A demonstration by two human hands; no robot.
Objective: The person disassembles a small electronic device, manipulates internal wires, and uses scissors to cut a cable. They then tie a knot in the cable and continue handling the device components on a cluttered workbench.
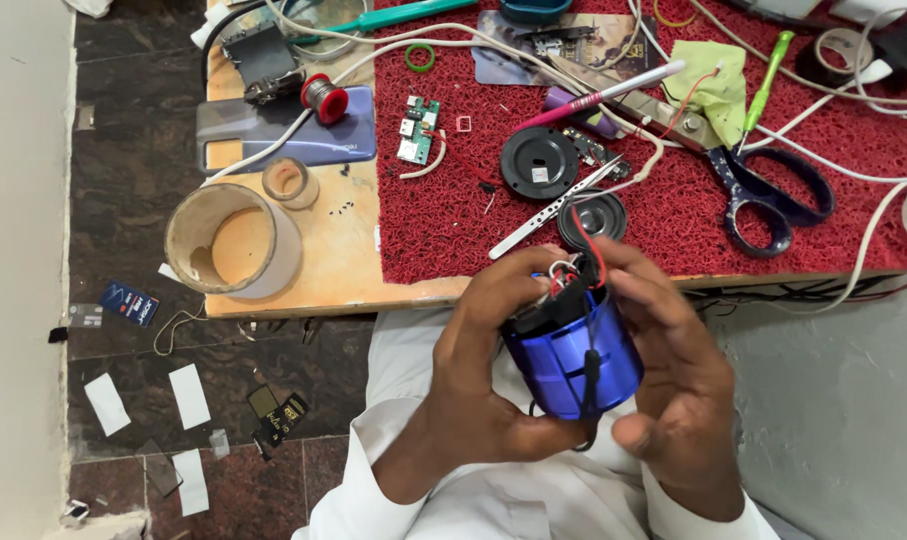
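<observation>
Both hands hold a small blue cylindrical speaker shell [572,358] in front of my lap, below the table's front edge. My left hand [484,375] wraps its left side, fingers reaching over the open top where red, white and black wires [574,272] stick out. My right hand [674,370] cups the right side, thumb underneath. A black strap hangs down the shell's front. On the red mat [444,220] just above lie a round black speaker driver [592,217], a black round cover [539,162] and metal tweezers [554,207].
The mat also carries black-handled scissors [774,195], a green circuit board [420,128], a pink pen, a green screwdriver and white cables. A tape roll [232,240], solder spool [325,98] and phone back cover [274,135] rest on the wooden table. Cards and paper scraps litter the floor [144,380].
</observation>
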